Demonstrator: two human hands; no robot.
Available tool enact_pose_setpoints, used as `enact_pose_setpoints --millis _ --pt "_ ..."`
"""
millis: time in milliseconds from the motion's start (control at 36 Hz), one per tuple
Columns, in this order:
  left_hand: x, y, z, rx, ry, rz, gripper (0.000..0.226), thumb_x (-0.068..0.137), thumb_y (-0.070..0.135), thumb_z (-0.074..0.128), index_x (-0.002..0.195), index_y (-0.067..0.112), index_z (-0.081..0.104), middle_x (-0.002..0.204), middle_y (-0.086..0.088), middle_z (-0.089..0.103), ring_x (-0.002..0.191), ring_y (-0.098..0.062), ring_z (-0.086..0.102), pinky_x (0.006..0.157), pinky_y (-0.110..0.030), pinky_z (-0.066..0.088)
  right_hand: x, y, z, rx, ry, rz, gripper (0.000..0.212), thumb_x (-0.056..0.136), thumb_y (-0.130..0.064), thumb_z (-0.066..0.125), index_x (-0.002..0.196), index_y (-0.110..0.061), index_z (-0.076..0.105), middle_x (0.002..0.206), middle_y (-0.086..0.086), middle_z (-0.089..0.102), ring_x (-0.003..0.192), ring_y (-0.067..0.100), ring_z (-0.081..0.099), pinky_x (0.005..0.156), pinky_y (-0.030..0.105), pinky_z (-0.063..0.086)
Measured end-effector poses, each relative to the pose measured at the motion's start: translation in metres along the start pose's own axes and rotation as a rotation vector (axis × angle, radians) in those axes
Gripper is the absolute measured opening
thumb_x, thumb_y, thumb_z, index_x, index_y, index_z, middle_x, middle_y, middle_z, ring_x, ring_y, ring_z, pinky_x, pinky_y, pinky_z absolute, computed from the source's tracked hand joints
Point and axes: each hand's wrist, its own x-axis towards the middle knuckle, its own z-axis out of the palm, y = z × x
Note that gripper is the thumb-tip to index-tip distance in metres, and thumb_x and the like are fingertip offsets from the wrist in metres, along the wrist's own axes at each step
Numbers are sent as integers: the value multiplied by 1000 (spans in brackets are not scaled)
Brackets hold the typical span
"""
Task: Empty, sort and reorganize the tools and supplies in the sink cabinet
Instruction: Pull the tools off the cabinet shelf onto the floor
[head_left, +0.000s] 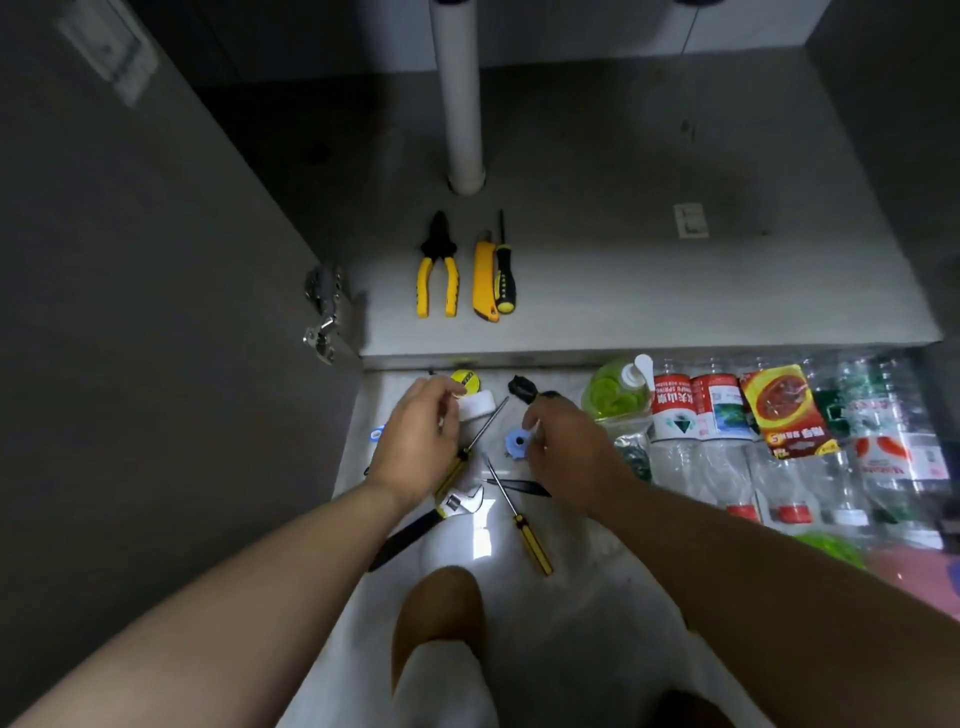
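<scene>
Knee (441, 597) nearest | yellow screwdriver (521, 522) tip points away-left | pliers (438, 260) nose toward pipe (460, 104)

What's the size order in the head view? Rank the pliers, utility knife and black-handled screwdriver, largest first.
1. pliers, broadest overall.
2. utility knife.
3. black-handled screwdriver, about as long as the knife but much slimmer.
All lie side by side on the cabinet floor, so nearness hardly matters.

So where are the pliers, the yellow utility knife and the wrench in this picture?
pliers (439, 244), head view, on the black joint above the yellow handles.
yellow utility knife (482, 275), head view, on the middle of its body.
wrench (461, 501), head view, on its silver head.
</scene>
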Motion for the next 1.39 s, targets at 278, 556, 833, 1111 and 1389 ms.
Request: enact_pose_setpoints --millis 278,556,833,1111,1389 --pt "106 30 -20 101 81 -212 46 93 25 66 135 26 48 135 -9 37 121 -32 52 105 -37 46 91 -22 -52 -4 103 -10 29 92 -21 59 119 -24 50 120 5 43 89 23 60 84 37 52" --pt "162 32 -25 351 67 -260 71 88 44 67 148 19 38 145 -17 42 138 -36 36 105 -44 41 159 -39 -59 -120 97 -40 41 96 -14 54 137 -21 55 127 15 46 102 38 58 96 41 50" --pt "168 22 -15 280 52 -502 96 74 26 73 152 11 19 147 -16 37 136 -36 44 110 -41 41 170 -43 -55 -170 121 117 52 87 -14 64 136 -13 44 126 21 53 114 40 55 87 37 46" --pt "42 4 -2 64 171 -254 62 63 44 73 106 36 30 98 1 58 82 -30 61 64 -36 42 57 -28 -56 -39 208 112 38 81 -37 71 109 -19 52 104 5 55 91 30 60 72 35 46" --pt "-85 -25 35 -122 -316 -245 67 56 62 74 113 44 43 96 15 69 86 1 67 67 -36 57 -98 43 -4 -173 -369 247 15 83 -33 64 78 -27 51 85 -5 58 88 21 61 74 30 48"
